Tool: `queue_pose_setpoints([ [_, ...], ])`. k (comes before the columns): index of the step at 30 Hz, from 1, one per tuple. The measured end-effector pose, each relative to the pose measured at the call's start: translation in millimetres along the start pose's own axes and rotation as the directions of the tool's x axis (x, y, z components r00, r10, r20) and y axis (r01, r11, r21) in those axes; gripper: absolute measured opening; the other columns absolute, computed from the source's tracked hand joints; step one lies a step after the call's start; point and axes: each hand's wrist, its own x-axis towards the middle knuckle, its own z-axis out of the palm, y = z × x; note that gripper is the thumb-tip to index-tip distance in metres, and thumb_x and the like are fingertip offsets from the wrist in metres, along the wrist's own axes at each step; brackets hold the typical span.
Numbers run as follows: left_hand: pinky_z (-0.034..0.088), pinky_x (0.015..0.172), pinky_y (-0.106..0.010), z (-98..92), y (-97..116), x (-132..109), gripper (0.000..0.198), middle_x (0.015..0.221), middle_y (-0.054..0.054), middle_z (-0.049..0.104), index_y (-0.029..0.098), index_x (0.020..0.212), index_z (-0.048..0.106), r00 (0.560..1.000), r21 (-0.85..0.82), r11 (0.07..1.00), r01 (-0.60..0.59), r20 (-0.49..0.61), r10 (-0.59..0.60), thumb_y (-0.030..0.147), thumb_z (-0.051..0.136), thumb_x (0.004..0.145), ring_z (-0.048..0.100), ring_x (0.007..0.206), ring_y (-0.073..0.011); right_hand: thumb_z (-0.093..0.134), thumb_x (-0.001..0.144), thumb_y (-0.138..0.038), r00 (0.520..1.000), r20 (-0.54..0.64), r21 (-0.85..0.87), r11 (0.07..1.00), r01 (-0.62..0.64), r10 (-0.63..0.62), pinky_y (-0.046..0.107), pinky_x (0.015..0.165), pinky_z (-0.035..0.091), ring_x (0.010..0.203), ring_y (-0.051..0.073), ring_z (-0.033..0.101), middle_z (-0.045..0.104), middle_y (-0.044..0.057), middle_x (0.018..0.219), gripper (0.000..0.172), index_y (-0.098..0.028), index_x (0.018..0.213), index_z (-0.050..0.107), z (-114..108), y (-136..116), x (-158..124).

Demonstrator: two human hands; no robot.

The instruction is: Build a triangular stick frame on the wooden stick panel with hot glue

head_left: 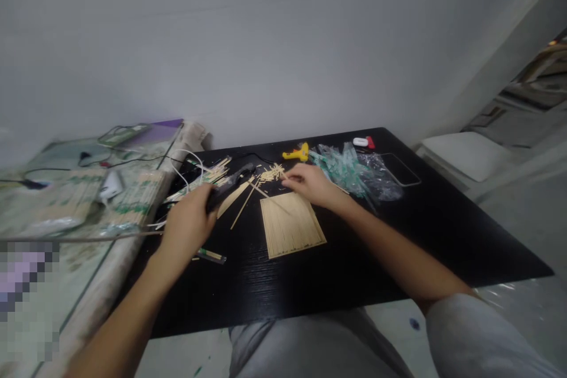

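My left hand point(188, 215) is closed around a dark hand tool point(237, 180), blurred, whose exact kind I cannot make out. My right hand point(310, 183) is closed in a pinch on a thin wooden stick point(341, 189), which shows on both sides of the fingers. By its fingertips lies a pile of short cut stick pieces point(271, 173). Just below sits a flat square panel of sticks laid side by side point(292, 230), with a loose stick across its upper part. More loose sticks point(243, 207) lie between the hands.
A yellow glue gun point(296, 153) lies at the back of the black table point(248, 295). Crumpled clear and green wrappers point(345, 165) lie to the right, near a white case point(360, 142). Packs of wrapped chopsticks point(135, 198) and cables cover the left surface. A white stool point(456, 156) stands right.
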Motion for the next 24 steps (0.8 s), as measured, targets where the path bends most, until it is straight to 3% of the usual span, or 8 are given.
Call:
queue_pose_setpoints([
  [3,0.048,0.081,-0.033,30.3,10,11,0.028,0.099,-0.010,0.074,0.020,0.098,0.063,0.997,-0.208,0.976,-0.070,0.000,0.072,0.044,0.050,0.098,0.070,0.093,-0.0273,0.075,0.088,-0.016,0.967,0.051,-0.194,0.952,-0.236,0.250,0.028,0.073,0.043,0.075,0.017,0.063,0.073,0.005,0.082,0.003,-0.016,0.087,0.078,-11,30,-14],
  [5,0.046,0.073,-0.031,49.2,20,15,0.032,0.090,-0.007,0.074,0.021,0.093,0.064,0.996,-0.307,0.950,-0.049,0.059,0.071,0.050,0.051,0.097,0.068,0.083,-0.0249,0.076,0.087,-0.016,0.927,0.068,-0.281,0.898,-0.338,0.370,0.027,0.070,0.042,0.076,0.018,0.065,0.074,0.004,0.082,0.002,-0.017,0.089,0.077,-9,43,-27],
  [9,0.042,0.070,-0.031,75.7,36,16,0.034,0.082,-0.005,0.071,0.022,0.090,0.063,0.978,-0.399,0.914,-0.068,0.156,0.141,0.053,0.052,0.097,0.065,0.076,-0.0231,0.078,0.084,-0.014,0.904,0.085,-0.326,0.869,-0.373,0.420,0.028,0.067,0.042,0.075,0.019,0.068,0.075,0.005,0.081,0.008,-0.017,0.091,0.076,-1,51,-47],
  [11,0.041,0.069,-0.031,83.7,40,14,0.037,0.080,-0.004,0.070,0.022,0.089,0.061,0.968,-0.425,0.902,-0.078,0.184,0.170,0.056,0.050,0.098,0.065,0.074,-0.0231,0.073,0.089,-0.016,0.920,0.071,-0.324,0.881,-0.344,0.386,0.030,0.074,0.046,0.084,0.021,0.070,0.077,0.009,0.089,0.005,-0.016,0.092,0.076,2,46,-52],
  [13,0.041,0.069,-0.031,89.7,42,12,0.040,0.078,-0.004,0.069,0.022,0.086,0.059,0.963,-0.446,0.893,-0.065,0.206,0.173,0.059,0.049,0.098,0.064,0.072,-0.0229,0.063,0.095,-0.016,0.954,0.035,-0.236,0.930,-0.283,0.299,0.032,0.082,0.048,0.092,0.022,0.070,0.077,0.011,0.097,0.013,-0.015,0.094,0.076,7,37,-53],
  [16,0.041,0.069,-0.030,96.2,41,8,0.042,0.075,-0.003,0.067,0.022,0.085,0.059,0.964,-0.463,0.885,-0.045,0.212,0.160,0.061,0.048,0.098,0.063,0.070,-0.0221,0.060,0.095,-0.018,0.971,0.022,0.122,0.963,-0.241,0.240,0.031,0.081,0.053,0.086,0.019,0.072,0.078,0.008,0.094,0.015,-0.016,0.098,0.075,19,21,-50],
  [19,0.041,0.068,-0.030,100.2,39,7,0.044,0.071,-0.002,0.065,0.022,0.083,0.059,0.968,-0.451,0.892,-0.028,0.212,0.137,0.062,0.048,0.097,0.062,0.068,-0.0215,0.066,0.092,-0.028,0.955,0.159,0.465,0.834,-0.297,0.251,0.030,0.073,0.057,0.077,0.018,0.073,0.078,0.007,0.087,0.015,-0.016,0.097,0.073,36,10,-46],
  [24,0.039,0.066,-0.030,104.3,36,5,0.045,0.067,-0.003,0.063,0.022,0.080,0.058,0.965,-0.409,0.913,-0.003,0.238,0.109,0.062,0.047,0.098,0.062,0.067,-0.0221,0.078,0.081,-0.035,0.913,0.211,0.637,0.659,-0.400,0.350,0.027,0.056,0.055,0.060,0.014,0.067,0.075,0.006,0.079,0.023,-0.015,0.090,0.071,54,12,-44],
])
